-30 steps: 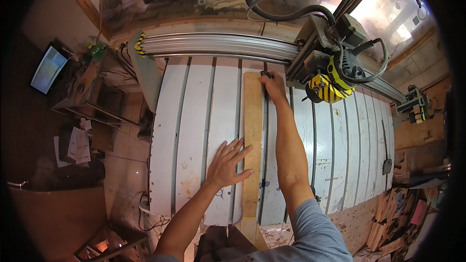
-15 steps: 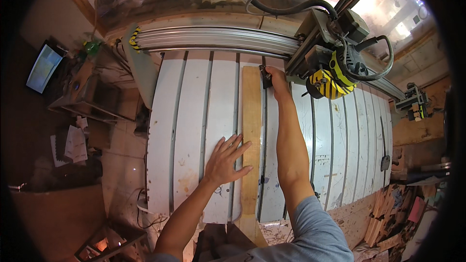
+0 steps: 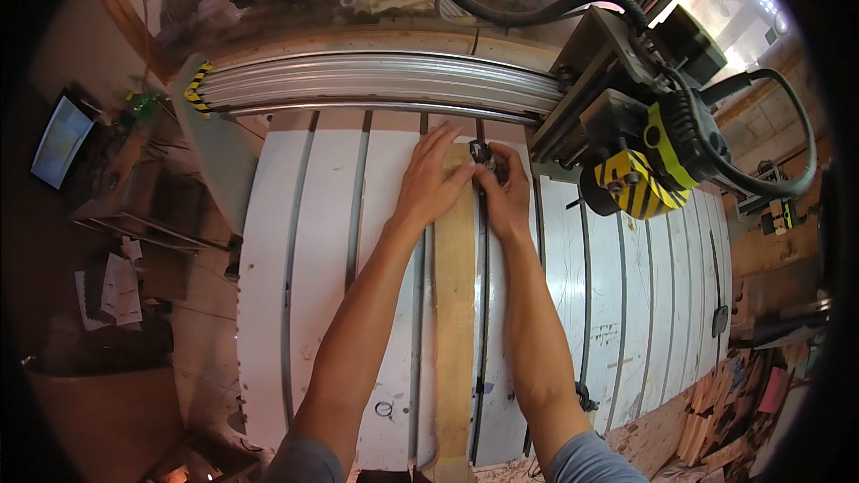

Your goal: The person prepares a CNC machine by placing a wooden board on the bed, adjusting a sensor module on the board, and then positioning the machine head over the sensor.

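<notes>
A long, narrow wooden board (image 3: 455,295) lies lengthwise on the white slotted machine bed (image 3: 340,206), running from near my body toward the gantry. My left hand (image 3: 431,183) rests on the far end of the board, its fingers stretched out and the thumb reaching toward the right hand. Just right of that end, my right hand (image 3: 503,192) pinches a small black clamp (image 3: 480,152) between thumb and fingers, at a slot beside the board's edge. My fingers partly hide the clamp's lower portion.
A metal gantry beam (image 3: 376,85) crosses beyond my hands. Its router head (image 3: 640,170), with a yellow-and-black striped cover, hangs to the right. A monitor (image 3: 63,143) stands at far left, and wood offcuts (image 3: 707,411) are piled at lower right.
My left hand has slid from the board's middle up to its far end. The right hand stays with the clamp, now with its thumb toward the left hand. The view has shifted forward.
</notes>
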A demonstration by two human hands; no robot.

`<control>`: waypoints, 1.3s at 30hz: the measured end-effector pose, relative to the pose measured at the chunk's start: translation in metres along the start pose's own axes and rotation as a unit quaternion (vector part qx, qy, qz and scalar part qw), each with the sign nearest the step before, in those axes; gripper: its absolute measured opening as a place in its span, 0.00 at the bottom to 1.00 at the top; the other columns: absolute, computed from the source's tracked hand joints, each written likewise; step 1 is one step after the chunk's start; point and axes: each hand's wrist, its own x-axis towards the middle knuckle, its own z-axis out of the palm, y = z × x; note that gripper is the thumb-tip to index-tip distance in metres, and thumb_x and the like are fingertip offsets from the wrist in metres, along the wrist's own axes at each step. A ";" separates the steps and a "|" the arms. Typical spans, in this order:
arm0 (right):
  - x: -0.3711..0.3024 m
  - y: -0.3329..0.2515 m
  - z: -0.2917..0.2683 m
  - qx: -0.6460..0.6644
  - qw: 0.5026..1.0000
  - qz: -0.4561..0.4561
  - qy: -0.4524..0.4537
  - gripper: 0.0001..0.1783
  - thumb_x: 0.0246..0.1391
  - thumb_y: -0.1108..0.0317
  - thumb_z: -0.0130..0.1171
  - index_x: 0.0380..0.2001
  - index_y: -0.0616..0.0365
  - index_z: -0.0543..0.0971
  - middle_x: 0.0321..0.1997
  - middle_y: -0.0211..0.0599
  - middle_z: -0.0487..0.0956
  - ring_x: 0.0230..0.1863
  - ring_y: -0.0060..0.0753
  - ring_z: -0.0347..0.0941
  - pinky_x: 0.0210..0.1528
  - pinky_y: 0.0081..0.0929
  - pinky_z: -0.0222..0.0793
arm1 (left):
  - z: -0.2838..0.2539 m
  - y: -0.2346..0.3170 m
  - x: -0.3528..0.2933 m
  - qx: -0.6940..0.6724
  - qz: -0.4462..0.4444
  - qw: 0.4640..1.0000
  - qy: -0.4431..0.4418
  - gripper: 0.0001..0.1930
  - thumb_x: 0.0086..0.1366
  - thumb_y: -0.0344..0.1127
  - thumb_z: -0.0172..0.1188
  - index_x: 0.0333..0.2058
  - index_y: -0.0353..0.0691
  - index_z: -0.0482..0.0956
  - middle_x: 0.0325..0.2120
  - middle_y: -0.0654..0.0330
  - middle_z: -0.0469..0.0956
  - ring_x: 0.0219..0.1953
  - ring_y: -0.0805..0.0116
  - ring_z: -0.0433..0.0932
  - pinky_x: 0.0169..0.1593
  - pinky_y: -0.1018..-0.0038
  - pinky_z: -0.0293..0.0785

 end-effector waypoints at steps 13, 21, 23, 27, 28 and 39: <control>-0.001 0.013 -0.005 0.098 0.994 0.034 0.024 0.13 0.63 0.78 0.61 0.50 0.62 0.79 0.51 0.39 0.83 0.54 0.32 0.76 0.60 0.28 0.68 | 0.015 -0.039 0.053 -0.097 -0.070 0.979 -0.165 0.23 0.57 0.43 0.68 0.54 0.53 0.88 0.50 0.51 0.86 0.57 0.46 0.78 0.69 0.60 0.65; 0.002 0.009 -0.014 -0.031 0.998 -0.053 0.001 0.18 0.59 0.83 0.58 0.49 0.54 0.80 0.58 0.39 0.77 0.60 0.41 0.73 0.65 0.31 0.65 | 0.015 -0.038 0.053 -0.102 -0.028 0.983 -0.150 0.22 0.60 0.29 0.66 0.55 0.36 0.85 0.48 0.52 0.88 0.53 0.66 0.84 0.60 0.70 0.75; 0.003 0.013 -0.014 -0.029 0.997 -0.067 0.001 0.17 0.59 0.82 0.59 0.49 0.53 0.80 0.58 0.39 0.76 0.60 0.41 0.73 0.65 0.31 0.65 | 0.014 -0.038 0.054 -0.100 -0.023 0.983 -0.152 0.22 0.60 0.29 0.66 0.55 0.36 0.85 0.48 0.52 0.88 0.53 0.66 0.84 0.60 0.70 0.75; 0.004 0.012 -0.011 -0.065 0.991 -0.106 0.040 0.13 0.59 0.71 0.67 0.46 0.57 0.80 0.52 0.40 0.77 0.53 0.41 0.74 0.59 0.32 0.68 | 0.017 -0.035 0.054 -0.095 -0.027 0.984 -0.149 0.21 0.60 0.28 0.66 0.54 0.36 0.86 0.48 0.51 0.88 0.53 0.66 0.85 0.61 0.69 0.75; 0.001 0.008 -0.006 -0.116 0.985 -0.097 0.078 0.15 0.57 0.67 0.70 0.45 0.58 0.80 0.49 0.39 0.77 0.50 0.39 0.75 0.56 0.32 0.70 | 0.016 -0.034 0.054 -0.093 -0.030 0.984 -0.150 0.21 0.60 0.28 0.66 0.53 0.36 0.86 0.48 0.51 0.88 0.53 0.65 0.85 0.61 0.69 0.75; -0.003 -0.004 0.006 -0.280 0.940 -0.056 0.188 0.16 0.53 0.62 0.73 0.33 0.63 0.80 0.33 0.43 0.78 0.38 0.50 0.74 0.42 0.44 0.70 | 0.015 -0.031 0.053 -0.088 -0.031 0.985 -0.146 0.20 0.60 0.28 0.66 0.53 0.37 0.87 0.48 0.52 0.88 0.53 0.64 0.85 0.61 0.68 0.75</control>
